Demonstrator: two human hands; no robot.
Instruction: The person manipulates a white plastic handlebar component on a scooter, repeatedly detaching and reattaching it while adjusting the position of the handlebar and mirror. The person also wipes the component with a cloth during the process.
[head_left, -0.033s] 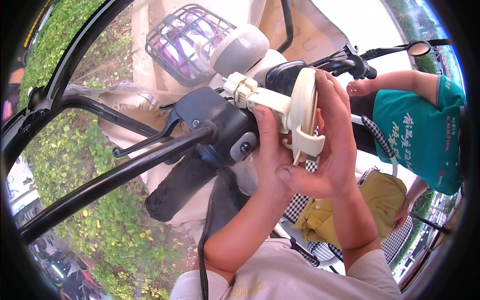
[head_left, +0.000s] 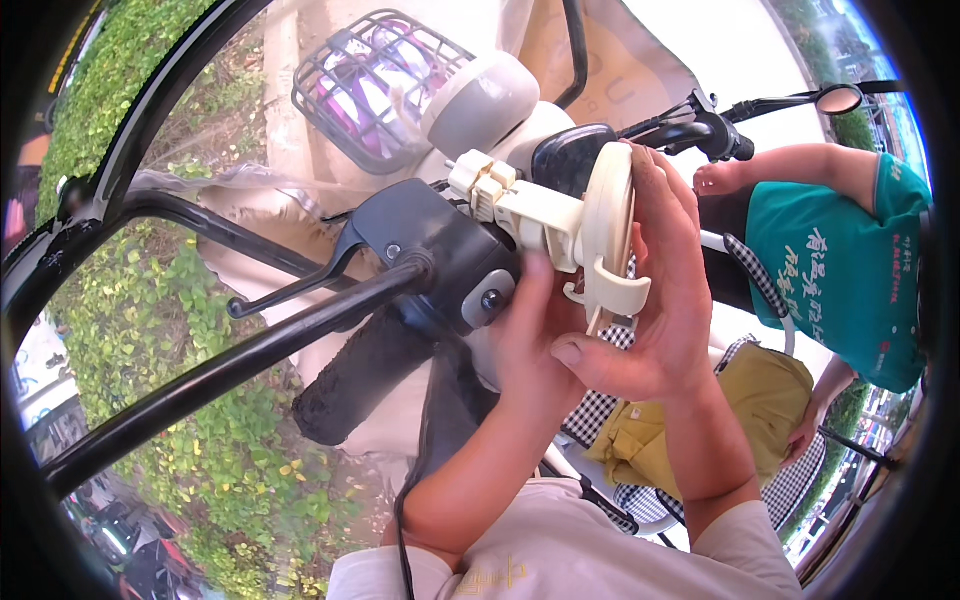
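A cream plastic clamp-on holder (head_left: pixel 606 205) is held up in front of the handlebar, its round ring seen nearly edge-on and a small curved bracket below. The toothed clamp end (head_left: pixel 485 180) points left. My right hand (head_left: pixel 670 300) grips the ring from the right, fingers behind its back and thumb stretched across below the bracket. The thumb of my left hand (head_left: pixel 525 320) presses against the underside of the holder's arm; that hand is slightly blurred and its other fingers are hidden. Just left is the black handlebar control housing (head_left: pixel 430 235) with its brake lever (head_left: pixel 300 275).
A black bar (head_left: pixel 230 365) crosses at left, beside a dark grip (head_left: pixel 365 380). Ahead are a wire basket (head_left: pixel 380 90) and a pale headlight (head_left: pixel 480 100). At right stands a person in a teal shirt (head_left: pixel 840 270), near a checked seat (head_left: pixel 800 480) with mustard cloth (head_left: pixel 720 410).
My left thumb has slid down and right off the side of the arm to its underside. The holder has shifted slightly downward; my right hand keeps its grip.
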